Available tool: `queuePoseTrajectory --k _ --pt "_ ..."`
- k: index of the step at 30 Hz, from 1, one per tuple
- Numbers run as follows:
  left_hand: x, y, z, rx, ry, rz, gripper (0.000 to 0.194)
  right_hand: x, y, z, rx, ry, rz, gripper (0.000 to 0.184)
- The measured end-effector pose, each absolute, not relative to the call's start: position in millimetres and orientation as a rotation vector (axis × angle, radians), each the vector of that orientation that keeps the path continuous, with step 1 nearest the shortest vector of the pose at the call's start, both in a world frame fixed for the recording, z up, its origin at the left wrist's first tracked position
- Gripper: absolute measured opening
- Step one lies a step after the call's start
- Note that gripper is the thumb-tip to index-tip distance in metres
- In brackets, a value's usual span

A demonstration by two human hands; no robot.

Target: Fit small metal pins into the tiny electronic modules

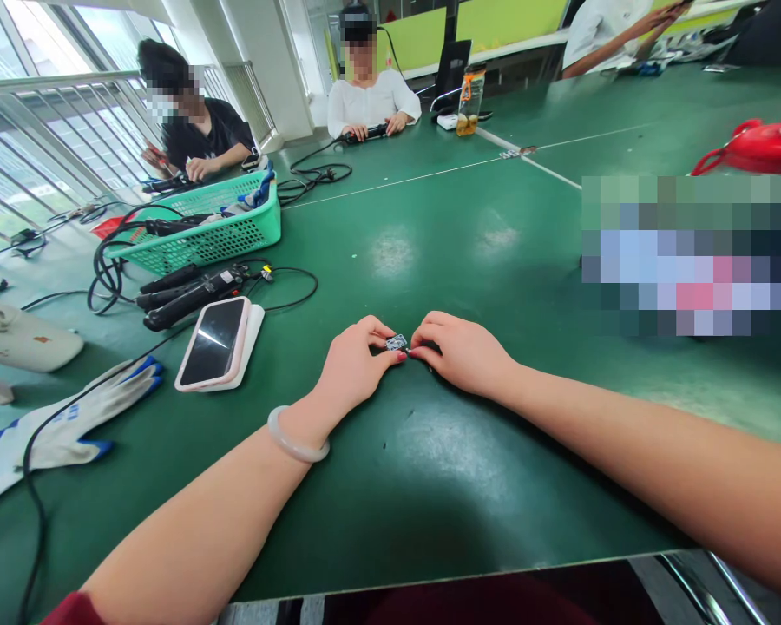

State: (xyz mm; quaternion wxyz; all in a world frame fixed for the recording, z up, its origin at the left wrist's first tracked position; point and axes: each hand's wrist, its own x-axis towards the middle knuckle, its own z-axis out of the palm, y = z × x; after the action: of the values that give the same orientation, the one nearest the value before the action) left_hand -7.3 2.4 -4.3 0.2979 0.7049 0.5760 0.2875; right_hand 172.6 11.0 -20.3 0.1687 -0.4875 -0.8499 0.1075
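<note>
Both hands meet over the green table point(429, 469) in the middle of the view. My left hand point(355, 360), with a pale bangle point(292, 438) at its wrist, pinches a small flat piece with a black-and-white pattern point(397, 343) between thumb and fingers. What kind of thing it is, I cannot make out. My right hand point(459, 347) is closed at the right end of that piece, its fingertips pressed together close to my left thumb. Whatever those fingertips grip is too small to name.
Left of my hands lie a phone point(214, 341) on a white slab, black corded tools point(192, 291) and a white-blue glove point(78, 425). Behind them stands a green basket point(201, 239). Across the table sit two people, with a bottle point(469, 104) nearby. A red object point(761, 143) is at right.
</note>
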Motion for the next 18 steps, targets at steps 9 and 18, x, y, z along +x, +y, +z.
queuePoseTrajectory --k 9,18 --pt "-5 1 -3 1.861 1.469 0.705 0.021 179 14 -16 -1.274 -2.663 0.037 0.019" --pt "-5 0 -2 1.898 1.435 0.719 0.019 186 14 -15 -1.244 -2.72 0.059 0.017"
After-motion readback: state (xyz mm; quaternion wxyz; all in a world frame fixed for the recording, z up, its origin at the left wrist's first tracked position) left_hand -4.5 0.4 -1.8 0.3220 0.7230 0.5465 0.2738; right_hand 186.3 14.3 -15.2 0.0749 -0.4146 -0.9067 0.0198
